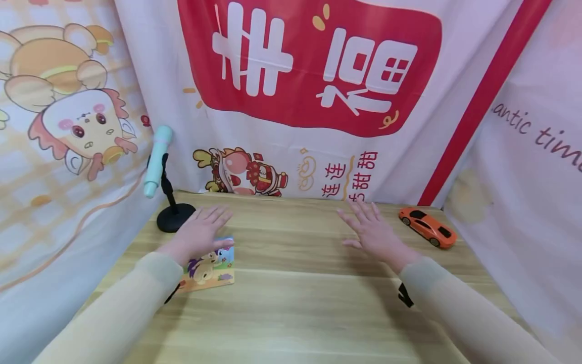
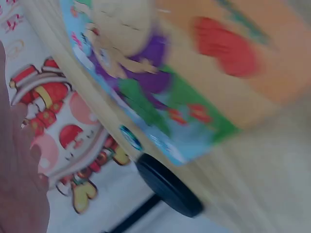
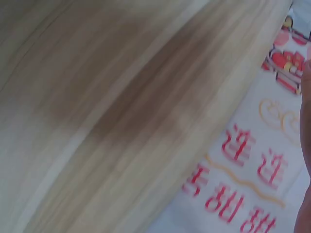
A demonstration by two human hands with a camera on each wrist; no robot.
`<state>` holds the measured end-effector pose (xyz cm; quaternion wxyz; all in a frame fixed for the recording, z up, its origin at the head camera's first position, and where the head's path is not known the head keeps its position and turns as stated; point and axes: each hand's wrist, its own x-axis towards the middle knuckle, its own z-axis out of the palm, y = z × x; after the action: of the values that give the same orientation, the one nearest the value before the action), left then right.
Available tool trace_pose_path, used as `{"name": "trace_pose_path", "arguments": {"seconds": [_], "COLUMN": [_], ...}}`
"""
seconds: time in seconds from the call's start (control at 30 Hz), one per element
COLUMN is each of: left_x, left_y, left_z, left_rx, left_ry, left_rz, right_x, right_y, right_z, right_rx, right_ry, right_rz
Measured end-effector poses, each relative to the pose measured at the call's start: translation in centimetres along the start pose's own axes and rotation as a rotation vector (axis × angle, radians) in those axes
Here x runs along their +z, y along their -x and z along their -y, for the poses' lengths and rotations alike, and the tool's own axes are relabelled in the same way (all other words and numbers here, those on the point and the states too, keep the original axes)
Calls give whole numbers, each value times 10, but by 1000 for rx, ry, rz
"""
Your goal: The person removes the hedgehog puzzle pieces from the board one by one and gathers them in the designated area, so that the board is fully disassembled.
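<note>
Left hand (image 1: 200,235) hovering above the illustrated card (image 1: 211,273), right hand (image 1: 375,235) reaching out nearer the toy car (image 1: 427,228)

Both hands are stretching forward over the wooden counter (image 1: 291,308), palms well apart, fingers extending loosely and holding nothing. The left hand is the nearer one to the card: the card is lying flat on the left part of the counter, below that hand and its wrist, and extending from there toward the person. Its right edge is showing plainly, but the sleeve is covering the left part, so I cannot tell which way its long axis is running. The hand appears to be hanging over the card rather than touching it.

The orange toy car is lying to the right of the right hand, a gap separating them, its long axis slanting from far left to near right. The right hand is clearly the nearer one to it. Beyond the left hand, the black stand (image 1: 176,218) is standing near the counter's back edge, the teal stick (image 1: 157,162) tilting at its top.
</note>
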<state>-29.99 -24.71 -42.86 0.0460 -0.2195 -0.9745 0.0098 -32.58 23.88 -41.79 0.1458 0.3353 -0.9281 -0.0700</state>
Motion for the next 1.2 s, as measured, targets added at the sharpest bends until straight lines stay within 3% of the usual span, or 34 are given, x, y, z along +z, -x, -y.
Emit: {"name": "trace_pose_path", "arguments": {"seconds": [0.33,0.47,0.6,0.73,0.87,1.07,1.2], "left_x": [11,10,13,22,29,26,23], "left_y": [54,73,81,70,46,10,-15], "left_z": [47,56,53,41,22,-20,-51], "left_rx": [-206,-186,-165,-205,-219,-186,-169], "left_ry": [259,319,324,286,289,285,280], "left_rz": [160,176,240,306,355,406,411], "right_x": [17,18,19,26,32,40,47], "right_y": [-47,-63,-80,-92,-94,-94,-89], "right_z": [75,111,145,172,185,180,164], "right_rx": [-79,-116,-163,-227,-259,-225,-181], "right_ry": [-129,-220,-293,-299,-292,-333,-341], "right_rz": [60,87,135,174,198,232,230]}}
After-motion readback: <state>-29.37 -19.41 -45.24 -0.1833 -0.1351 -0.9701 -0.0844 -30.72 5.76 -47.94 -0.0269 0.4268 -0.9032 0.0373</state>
